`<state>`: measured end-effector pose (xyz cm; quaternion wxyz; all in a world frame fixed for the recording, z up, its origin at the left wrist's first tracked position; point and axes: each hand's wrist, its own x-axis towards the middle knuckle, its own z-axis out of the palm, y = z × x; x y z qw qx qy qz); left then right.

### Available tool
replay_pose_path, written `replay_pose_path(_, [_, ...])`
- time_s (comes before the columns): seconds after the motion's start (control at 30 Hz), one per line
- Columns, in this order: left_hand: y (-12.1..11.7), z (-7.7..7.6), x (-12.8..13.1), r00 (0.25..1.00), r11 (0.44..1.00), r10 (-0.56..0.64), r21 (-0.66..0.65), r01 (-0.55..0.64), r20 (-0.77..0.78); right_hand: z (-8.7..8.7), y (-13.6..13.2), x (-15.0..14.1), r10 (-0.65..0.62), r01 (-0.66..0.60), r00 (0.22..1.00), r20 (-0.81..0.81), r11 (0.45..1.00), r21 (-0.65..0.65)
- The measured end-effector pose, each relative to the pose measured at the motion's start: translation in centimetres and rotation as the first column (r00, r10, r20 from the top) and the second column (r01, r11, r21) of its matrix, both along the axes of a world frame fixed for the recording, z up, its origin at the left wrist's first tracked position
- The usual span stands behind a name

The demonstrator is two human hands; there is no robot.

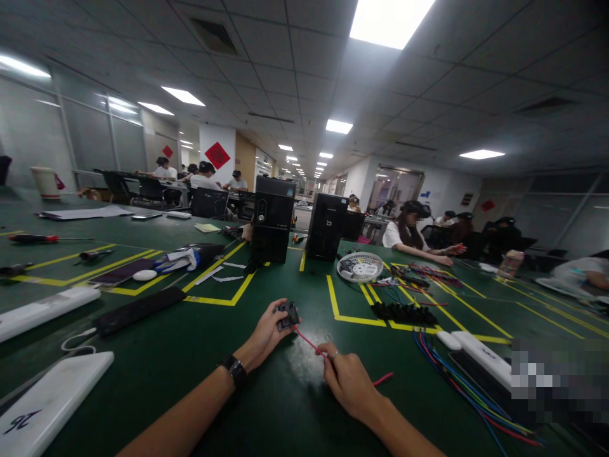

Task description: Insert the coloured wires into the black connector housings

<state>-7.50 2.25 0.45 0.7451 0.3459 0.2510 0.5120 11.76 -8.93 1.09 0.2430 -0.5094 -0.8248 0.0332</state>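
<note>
My left hand (267, 332) holds a small black connector block (287, 315) between thumb and fingers, just above the green table (285, 406). A red wire (309, 343) runs from that block to my right hand (346, 379), which pinches it; the wire's free end (383, 379) lies on the table to the right. A black watch (233, 369) sits on my left wrist.
A row of black connectors (403, 311) and a bundle of coloured wires (457, 381) lie to the right. A white fan grille (360, 266) and two black computer towers (273, 219) stand further back. White and black power strips (47, 308) lie at left. Other people sit at distant tables.
</note>
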Motion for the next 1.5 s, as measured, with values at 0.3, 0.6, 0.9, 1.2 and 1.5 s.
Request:
replay_pose_path(0.3, [0.3,-0.8,0.2,0.999,0.999,-0.006,0.048,0.007,-0.032,0.0,0.0,0.0,-0.012,0.012,1.0,-0.009,1.0,-0.022])
replay_pose_path(0.6, [-0.5,-0.7,0.1,0.992,0.993,0.013,0.116,0.002,-0.124,-0.3,0.0,-0.1,-0.029,0.031,0.997,0.068,0.999,-0.02])
replay_pose_path(0.9, [-1.3,0.3,0.3,0.962,0.984,0.099,0.168,-0.057,-0.256,0.5,-0.9,-0.9,0.017,-0.013,0.988,0.15,1.0,-0.028])
replay_pose_path(1.2, [-2.3,1.0,0.2,0.904,0.89,0.314,0.421,-0.174,-0.291,1.3,-1.2,-1.0,0.039,-0.04,0.997,0.065,0.999,0.011])
replay_pose_path(1.5, [-2.7,2.0,1.2,0.927,0.925,0.368,0.134,-0.357,-0.071,0.6,-0.8,-1.9,-0.03,0.03,0.976,0.215,1.0,0.004])
